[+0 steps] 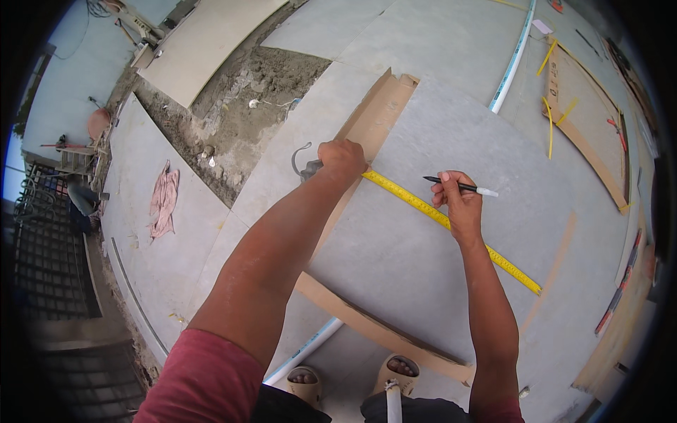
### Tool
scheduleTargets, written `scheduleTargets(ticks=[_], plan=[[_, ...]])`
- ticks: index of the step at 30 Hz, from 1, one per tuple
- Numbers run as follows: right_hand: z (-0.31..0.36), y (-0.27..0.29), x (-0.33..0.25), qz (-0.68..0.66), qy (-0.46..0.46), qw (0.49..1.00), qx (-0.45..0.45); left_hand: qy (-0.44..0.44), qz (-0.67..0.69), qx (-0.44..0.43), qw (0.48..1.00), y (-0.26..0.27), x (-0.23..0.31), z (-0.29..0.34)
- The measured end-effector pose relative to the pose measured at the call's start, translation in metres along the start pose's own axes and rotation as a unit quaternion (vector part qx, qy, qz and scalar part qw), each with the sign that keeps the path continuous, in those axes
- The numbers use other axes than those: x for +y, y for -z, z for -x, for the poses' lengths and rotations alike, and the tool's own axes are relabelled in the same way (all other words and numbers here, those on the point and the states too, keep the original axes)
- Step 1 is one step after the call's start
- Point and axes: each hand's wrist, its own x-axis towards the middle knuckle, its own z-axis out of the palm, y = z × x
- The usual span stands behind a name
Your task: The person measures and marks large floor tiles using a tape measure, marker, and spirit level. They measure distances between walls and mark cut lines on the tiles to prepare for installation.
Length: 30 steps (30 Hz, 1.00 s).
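My left hand [344, 161] is closed around a tape measure [310, 168], mostly hidden by the fingers, with a grey strap loop beside it. Its yellow blade [412, 201] runs out to the right across a large grey tile [402, 261]. The blade's far end lies close to the tile's right edge. Between thumb and fingers, my right hand [462, 211] pinches a black pen [438, 180] with a white end, dark tip pointing left. That hand is over the blade. Brown cardboard [384, 116] wraps the tile's left edge, and another strip [374, 328] lies along the near edge.
A white pipe [303, 352] shows below the tile near my sandals, and another [511, 67] beyond it. Wet mortar [247, 106] fills a gap between laid slabs at left. A pink cloth [164, 197] lies there. Bent cardboard [589, 144] with yellow straps sits at right.
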Motion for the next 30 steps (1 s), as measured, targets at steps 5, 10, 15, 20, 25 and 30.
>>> scheduleTargets(ticks=[5, 10, 15, 20, 25, 30], plan=[[-0.031, -0.071, 0.052, 0.033, 0.013, 0.998, -0.054, 0.009, 0.008, 0.009, 1.0, 0.003, 0.001, 0.008], [-0.037, -0.074, 0.069, 0.134, 0.044, 0.989, -0.053, 0.005, 0.018, 0.013, 1.0, 0.0, -0.002, 0.008], [-0.037, -0.074, 0.063, 0.17, 0.057, 0.981, -0.067, 0.013, 0.011, 0.022, 1.0, -0.001, -0.001, 0.009], [-0.035, -0.076, 0.061, 0.195, 0.073, 0.976, -0.07, 0.013, 0.007, 0.023, 1.0, -0.001, -0.001, 0.008], [-0.037, -0.074, 0.061, 0.179, 0.045, 0.982, -0.05, 0.006, 0.004, 0.027, 1.0, 0.002, 0.0, 0.009], [0.009, -0.065, 0.028, 0.0, -0.029, 0.999, 0.022, -0.002, -0.004, 0.024, 1.0, 0.001, -0.002, 0.011]])
